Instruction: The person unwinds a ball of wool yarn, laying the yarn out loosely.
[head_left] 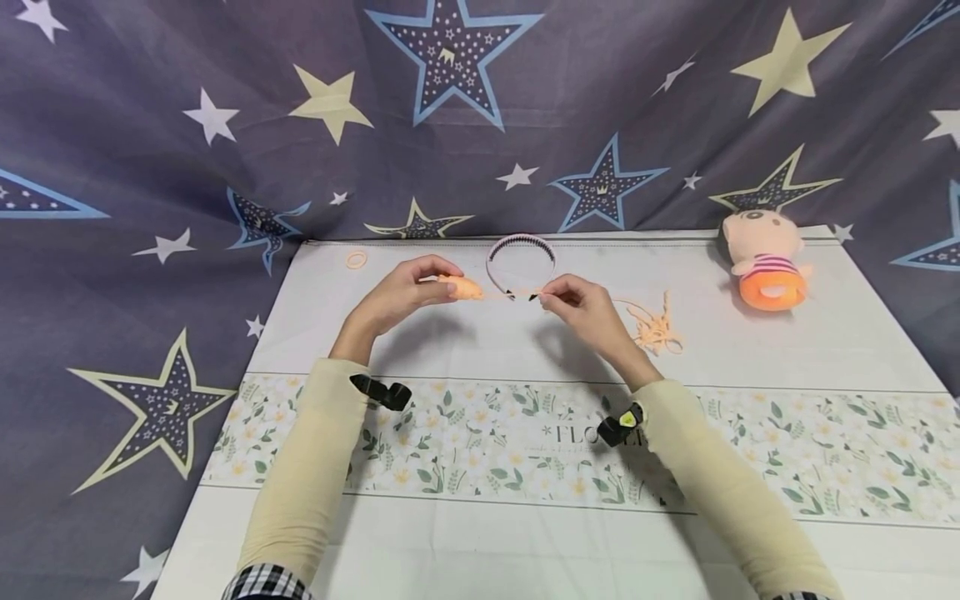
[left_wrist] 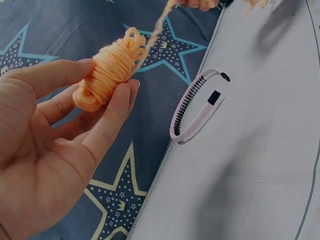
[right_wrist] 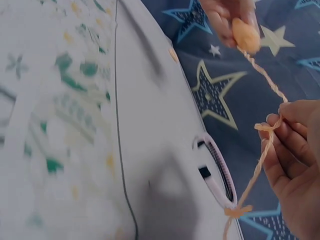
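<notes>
Between its thumb and fingers my left hand (head_left: 408, 287) grips a small wound bundle of orange yarn (left_wrist: 109, 70). From the bundle a twisted strand of yarn (right_wrist: 265, 77) runs across to my right hand (head_left: 588, 312), which pinches it between thumb and fingers. A small knotted piece sticks out at that pinch in the right wrist view. Beyond the right hand the strand hangs on, with another knot lower down. Its loose end forms a tangled heap of orange yarn (head_left: 656, 333) on the table, right of the right hand.
A pale pink headband (head_left: 522, 239) with black teeth lies at the back of the table, behind the hands. An orange ring (head_left: 356, 260) lies at the back left. A plush toy (head_left: 768, 258) sits at the back right, before a star-patterned curtain (head_left: 480, 167).
</notes>
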